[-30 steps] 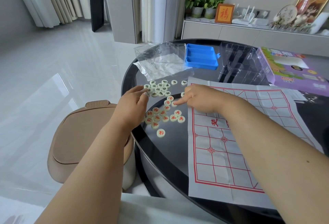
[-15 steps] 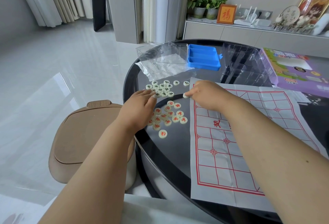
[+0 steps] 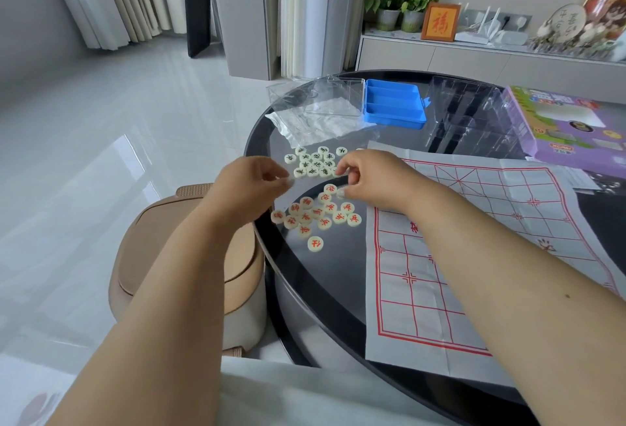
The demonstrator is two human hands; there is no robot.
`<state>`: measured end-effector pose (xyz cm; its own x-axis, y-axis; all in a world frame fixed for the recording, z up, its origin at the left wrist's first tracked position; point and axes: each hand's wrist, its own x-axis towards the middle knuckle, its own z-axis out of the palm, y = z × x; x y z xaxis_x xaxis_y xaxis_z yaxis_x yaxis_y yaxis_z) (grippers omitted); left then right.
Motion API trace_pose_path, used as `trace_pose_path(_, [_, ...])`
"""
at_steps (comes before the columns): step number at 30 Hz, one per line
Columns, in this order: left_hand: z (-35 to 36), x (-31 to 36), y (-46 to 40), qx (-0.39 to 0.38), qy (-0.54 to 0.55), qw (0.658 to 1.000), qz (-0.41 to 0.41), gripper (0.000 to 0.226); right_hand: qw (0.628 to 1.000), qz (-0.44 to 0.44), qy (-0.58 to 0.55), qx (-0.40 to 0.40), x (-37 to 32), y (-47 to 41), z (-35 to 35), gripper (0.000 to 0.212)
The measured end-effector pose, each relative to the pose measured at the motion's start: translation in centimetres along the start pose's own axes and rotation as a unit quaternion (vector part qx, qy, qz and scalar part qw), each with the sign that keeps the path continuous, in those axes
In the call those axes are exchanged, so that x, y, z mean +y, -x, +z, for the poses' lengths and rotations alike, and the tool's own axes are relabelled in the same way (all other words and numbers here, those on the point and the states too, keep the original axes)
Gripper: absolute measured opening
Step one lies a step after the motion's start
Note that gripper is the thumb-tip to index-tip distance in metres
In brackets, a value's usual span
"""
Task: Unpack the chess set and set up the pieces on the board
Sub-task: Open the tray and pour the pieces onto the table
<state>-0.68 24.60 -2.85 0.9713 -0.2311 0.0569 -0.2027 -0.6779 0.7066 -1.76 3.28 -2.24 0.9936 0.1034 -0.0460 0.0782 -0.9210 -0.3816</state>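
Two piles of pieces, dark (image 3: 313, 164) and red (image 3: 318, 213), lie left of the board (image 3: 491, 239), nearest the right hand (image 3: 369, 176), whose grip seems pinched on one piece; the left hand (image 3: 250, 185) curls loosely, its hold unclear.

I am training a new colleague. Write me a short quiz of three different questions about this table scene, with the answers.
1. True or false: some pieces already stand on the paper board.
2. Which colour are the characters on the group of pieces nearer the person: A red, B black, C blue?
3. Fill in: the blue tray lies beside a clear ___ box lid.

Key: 1 false, the board is bare. 2 A; the farther group has dark characters. 3 plastic.
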Motion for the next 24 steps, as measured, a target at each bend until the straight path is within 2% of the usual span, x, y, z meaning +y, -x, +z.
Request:
trace_pose_path(3, [-1.3, -0.4, 0.8, -0.114, -0.06, 0.992, -0.021, 0.028, 1.0, -0.003, 0.027, -0.002, -0.8, -0.1, 0.4, 0.038])
trace_pose_path(5, [-1.6, -0.6, 1.2, -0.143, -0.102, 0.984, -0.015, 0.04, 0.999, -0.001, 0.042, -0.007, -1.2, -0.4, 0.6, 0.038])
trace_pose_path(7, [-1.5, -0.6, 1.4, -0.133, -0.131, 0.982, 0.001, 0.043, 0.999, 0.007, 0.048, -0.012, -1.5, -0.8, 0.8, 0.034])
trace_pose_path(9, [-1.1, -0.6, 1.3, -0.109, -0.16, 0.981, 0.027, 0.038, 0.999, 0.019, 0.039, -0.011, -1.9, -1.0, 1.0, 0.03])
trace_pose_path(16, [0.5, -0.6, 0.4, -0.072, -0.165, 0.979, 0.093, 0.029, 0.999, 0.03, 0.012, -0.004, -2.0, -1.0, 1.3, 0.021])
trace_pose_path(24, [2.0, -0.5, 0.4, -0.015, -0.2, 0.973, 0.116, 0.029, 0.999, 0.027, 0.03, -0.014, -1.9, -1.3, 1.6, 0.022])
